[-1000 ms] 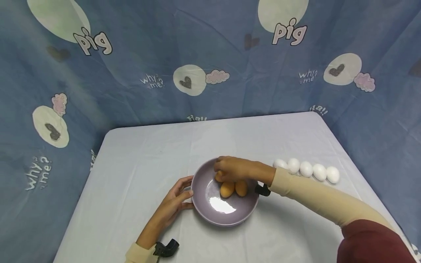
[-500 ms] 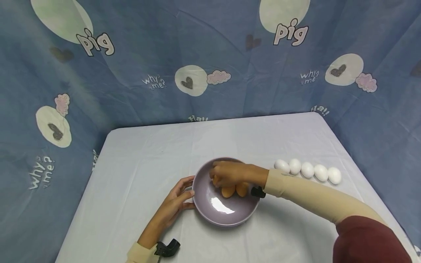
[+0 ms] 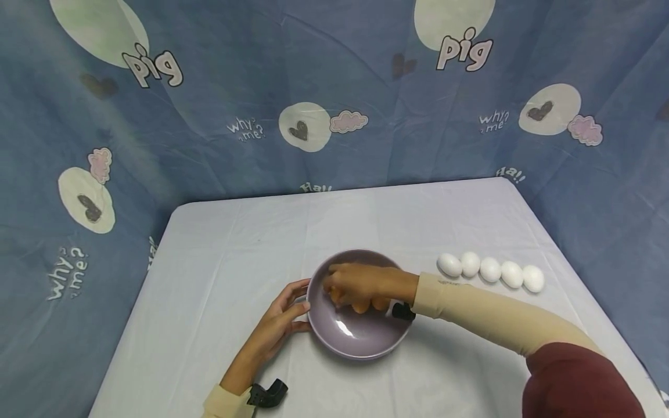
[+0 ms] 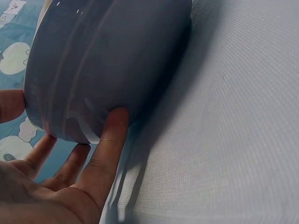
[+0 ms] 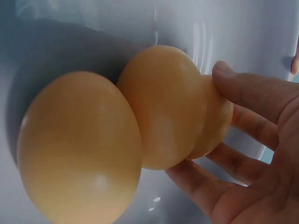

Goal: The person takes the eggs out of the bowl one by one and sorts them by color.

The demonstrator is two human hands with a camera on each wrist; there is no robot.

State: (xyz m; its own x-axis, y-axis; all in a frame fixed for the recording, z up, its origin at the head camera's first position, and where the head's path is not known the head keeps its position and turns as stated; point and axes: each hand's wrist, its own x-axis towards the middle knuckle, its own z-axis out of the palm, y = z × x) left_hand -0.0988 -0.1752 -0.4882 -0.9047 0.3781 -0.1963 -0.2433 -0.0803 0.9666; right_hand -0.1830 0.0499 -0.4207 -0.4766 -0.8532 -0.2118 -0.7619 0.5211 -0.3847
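Note:
A mauve bowl (image 3: 360, 343) stands on the table with brown eggs in it. My right hand (image 3: 355, 283) reaches inside. In the right wrist view its thumb (image 5: 247, 91) lies on one side of the far brown egg (image 5: 218, 116) and its fingers on the other, gripping it. Beside that egg lie a middle brown egg (image 5: 163, 107) and a near brown egg (image 5: 79, 149). From the head, my right hand partly covers the eggs. My left hand (image 3: 279, 319) touches the bowl's left side, its spread, fairly straight fingers (image 4: 105, 158) against the outer wall.
Several white eggs (image 3: 490, 270) lie in a row to the right, beyond my right forearm. A white cloth covers the table (image 3: 251, 244). Behind it hangs a blue printed curtain (image 3: 366, 157). Each wrist wears a black strap mount (image 3: 268, 395).
My right hand has moved left and slightly toward me inside the bowl, with an egg in its fingers. The left hand stays at the bowl's side. The white eggs have not moved.

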